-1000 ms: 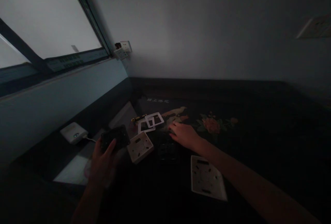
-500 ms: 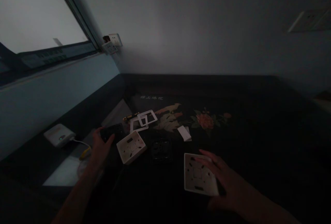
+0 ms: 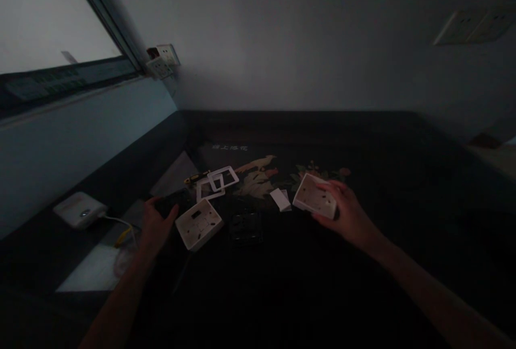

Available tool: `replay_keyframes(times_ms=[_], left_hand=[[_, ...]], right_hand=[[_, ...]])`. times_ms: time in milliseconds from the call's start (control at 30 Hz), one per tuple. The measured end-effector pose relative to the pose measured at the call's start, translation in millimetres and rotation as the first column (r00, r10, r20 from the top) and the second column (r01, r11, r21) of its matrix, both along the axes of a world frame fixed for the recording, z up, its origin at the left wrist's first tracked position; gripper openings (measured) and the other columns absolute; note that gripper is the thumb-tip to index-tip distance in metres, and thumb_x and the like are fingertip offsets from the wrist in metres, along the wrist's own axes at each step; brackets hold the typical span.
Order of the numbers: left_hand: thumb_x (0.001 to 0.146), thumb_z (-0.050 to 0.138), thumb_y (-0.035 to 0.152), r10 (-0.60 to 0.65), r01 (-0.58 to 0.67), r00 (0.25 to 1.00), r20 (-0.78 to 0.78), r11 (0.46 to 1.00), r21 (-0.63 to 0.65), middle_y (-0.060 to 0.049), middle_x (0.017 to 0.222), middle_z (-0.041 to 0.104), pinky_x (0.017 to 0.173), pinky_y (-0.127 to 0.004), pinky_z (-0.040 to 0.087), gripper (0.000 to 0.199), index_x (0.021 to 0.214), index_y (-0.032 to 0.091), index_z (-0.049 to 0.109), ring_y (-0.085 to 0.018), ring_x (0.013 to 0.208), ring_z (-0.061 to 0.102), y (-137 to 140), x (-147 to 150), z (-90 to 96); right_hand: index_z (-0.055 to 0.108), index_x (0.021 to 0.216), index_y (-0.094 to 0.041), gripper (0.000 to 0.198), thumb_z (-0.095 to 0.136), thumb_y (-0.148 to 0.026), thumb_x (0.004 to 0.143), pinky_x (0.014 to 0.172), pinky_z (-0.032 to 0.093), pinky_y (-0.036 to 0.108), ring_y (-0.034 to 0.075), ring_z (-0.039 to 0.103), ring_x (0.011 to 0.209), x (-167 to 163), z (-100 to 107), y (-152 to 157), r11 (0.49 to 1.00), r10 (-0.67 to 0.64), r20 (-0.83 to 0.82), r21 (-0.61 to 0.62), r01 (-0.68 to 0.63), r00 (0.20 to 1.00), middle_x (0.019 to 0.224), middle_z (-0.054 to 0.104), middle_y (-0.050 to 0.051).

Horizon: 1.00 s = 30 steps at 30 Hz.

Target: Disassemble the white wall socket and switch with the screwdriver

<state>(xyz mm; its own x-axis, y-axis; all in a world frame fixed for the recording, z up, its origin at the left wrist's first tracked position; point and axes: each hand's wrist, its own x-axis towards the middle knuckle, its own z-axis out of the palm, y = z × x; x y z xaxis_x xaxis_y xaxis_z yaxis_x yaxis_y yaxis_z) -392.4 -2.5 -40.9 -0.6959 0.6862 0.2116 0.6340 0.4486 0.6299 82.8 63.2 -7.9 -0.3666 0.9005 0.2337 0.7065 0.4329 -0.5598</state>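
My right hand (image 3: 350, 213) grips a white switch back box (image 3: 312, 194) by its right side, tilted, over the printed flowers on the dark table. My left hand (image 3: 156, 226) is closed around a dark, flat part (image 3: 172, 203), hard to make out in the dim light. Just right of that hand lies a second white back box (image 3: 199, 225), open side up. Beside it rests a black square switch body (image 3: 245, 227). Two white square frames (image 3: 223, 178) overlap behind the boxes, and small white cover plates (image 3: 281, 199) lie left of the held box.
A yellow and black tool (image 3: 195, 177) lies by the frames. At left stands a white device (image 3: 79, 210) with a cable and a yellow plug (image 3: 122, 237), near pale sheets (image 3: 91, 271). Wall sockets (image 3: 163, 61) hang in the corner; the wall bounds the table's back.
My right hand has lifted the white back box from the near right of the table and carried it away from me, tilting it. My left hand keeps its hold; the view has shifted slightly.
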Motion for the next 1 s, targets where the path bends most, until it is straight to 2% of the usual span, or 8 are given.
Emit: replay_keyframes(times_ms=[67, 200, 467, 567, 700, 867, 1000], left_hand=[[0.090, 0.066, 0.032, -0.001, 0.001, 1.000, -0.029, 1.000, -0.028, -0.013, 0.130, 0.056, 0.099, -0.050, 0.050, 0.045, 0.129, 0.015, 0.051, -0.030, 0.117, 0.059, 2.0, -4.6, -3.9], [0.095, 0.063, 0.034, -0.034, 0.025, 0.995, -0.096, 0.995, -0.094, -0.011, 0.129, 0.061, 0.093, -0.049, 0.054, 0.035, 0.125, 0.017, 0.058, -0.027, 0.111, 0.062, 5.0, -11.5, -9.0], [0.095, 0.063, 0.034, -0.080, 0.054, 0.984, -0.161, 0.986, -0.161, -0.011, 0.129, 0.060, 0.092, -0.049, 0.055, 0.036, 0.126, 0.017, 0.058, -0.026, 0.111, 0.063, 2.1, -12.2, -12.6], [0.096, 0.062, 0.034, -0.089, 0.068, 0.987, -0.133, 0.986, -0.153, -0.011, 0.128, 0.061, 0.090, -0.047, 0.056, 0.035, 0.126, 0.017, 0.058, -0.026, 0.109, 0.064, 1.2, -16.7, -10.3], [0.096, 0.062, 0.034, -0.098, 0.086, 0.993, -0.067, 0.984, -0.157, -0.010, 0.126, 0.062, 0.088, -0.046, 0.057, 0.034, 0.125, 0.016, 0.058, -0.025, 0.106, 0.065, -2.9, -25.1, -4.8], [0.096, 0.062, 0.033, -0.084, 0.086, 0.996, 0.018, 0.982, -0.170, -0.010, 0.126, 0.062, 0.089, -0.046, 0.057, 0.034, 0.125, 0.017, 0.058, -0.025, 0.107, 0.065, -7.9, -26.2, -2.1], [0.096, 0.062, 0.033, -0.040, 0.051, 0.994, 0.103, 0.993, -0.107, -0.010, 0.126, 0.062, 0.088, -0.046, 0.057, 0.035, 0.126, 0.017, 0.058, -0.025, 0.106, 0.065, -8.0, -20.8, -0.4]], right_hand=[[0.050, 0.134, -0.025, 0.060, 0.068, -0.036, 0.078, 0.109, 0.036, 0.061, 0.039, 0.044, 0.131, 2.0, -6.2, 20.0, 0.998, -0.057, 0.001, 0.025, 0.057, 0.998, 0.140, 0.044, 0.017], [0.054, 0.130, -0.024, 0.057, 0.070, -0.038, 0.078, 0.106, 0.041, 0.056, 0.037, 0.051, 0.125, -6.7, -15.4, 45.3, 0.995, -0.087, -0.011, 0.047, 0.088, 0.996, 0.130, 0.050, 0.016], [0.053, 0.131, -0.022, 0.058, 0.073, -0.038, 0.079, 0.105, 0.044, 0.050, 0.034, 0.052, 0.126, -31.5, -11.3, 55.1, 0.994, -0.003, -0.042, 0.106, 0.007, 0.999, 0.132, 0.051, 0.015], [0.052, 0.132, -0.019, 0.059, 0.074, -0.039, 0.081, 0.104, 0.046, 0.050, 0.032, 0.053, 0.125, -41.4, -8.3, 57.2, 0.989, 0.045, -0.040, 0.146, -0.038, 0.998, 0.134, 0.052, 0.015], [0.056, 0.131, -0.019, 0.040, 0.062, -0.036, 0.095, 0.095, 0.052, 0.051, 0.028, 0.060, 0.116, -73.5, -8.4, 76.1, 0.973, 0.125, -0.014, 0.198, -0.120, 0.992, 0.135, 0.057, 0.011], [0.059, 0.127, -0.018, 0.035, 0.062, -0.035, 0.096, 0.089, 0.056, 0.046, 0.024, 0.064, 0.108, -121.4, -17.2, 107.4, 0.948, 0.235, 0.035, 0.213, -0.237, 0.971, 0.128, 0.061, 0.010], [0.058, 0.127, -0.018, 0.035, 0.062, -0.034, 0.096, 0.088, 0.056, 0.046, 0.024, 0.064, 0.107, -138.8, -23.2, 116.6, 0.922, 0.304, 0.069, 0.230, -0.312, 0.950, 0.128, 0.061, 0.010]])
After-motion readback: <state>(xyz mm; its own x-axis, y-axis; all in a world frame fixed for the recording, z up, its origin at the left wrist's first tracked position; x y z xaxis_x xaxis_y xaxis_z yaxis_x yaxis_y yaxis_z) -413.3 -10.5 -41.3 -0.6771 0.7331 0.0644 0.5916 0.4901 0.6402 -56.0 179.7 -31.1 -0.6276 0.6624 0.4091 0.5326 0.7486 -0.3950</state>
